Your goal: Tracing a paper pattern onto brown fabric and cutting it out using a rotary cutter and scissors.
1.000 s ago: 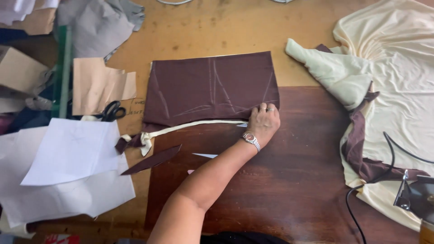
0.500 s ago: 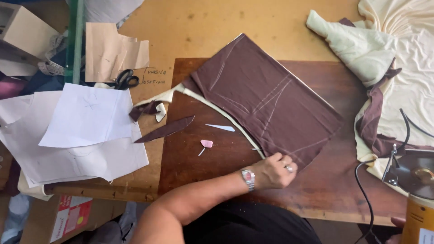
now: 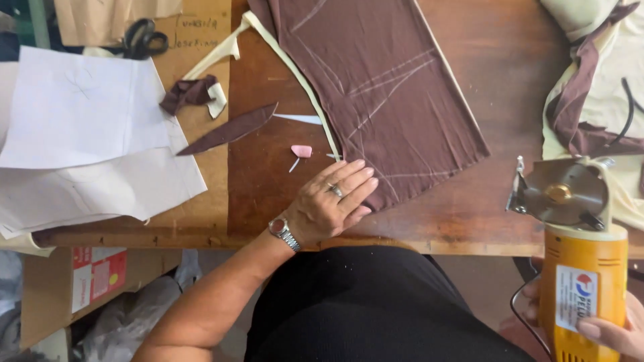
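Observation:
A brown fabric panel with chalk lines lies tilted on the dark wooden table, a cream strip along its left edge. My left hand, wearing a ring and a wristwatch, rests flat with its fingers on the panel's near corner. At the lower right, my right hand grips the yellow body of an electric rotary cutter. The cutter's round blade sits at the table's front edge, right of the panel and apart from it. A pink piece of chalk lies just above my left hand.
White paper sheets cover the left of the table, with black scissors behind them. Brown scraps lie between paper and panel. Cream and brown cloth and a black cable are piled at the right. A cardboard box stands below the table.
The brown panel has been pulled toward the table's front edge and turned under my left hand. The view has dropped closer. The yellow cutter and my right hand have come into view.

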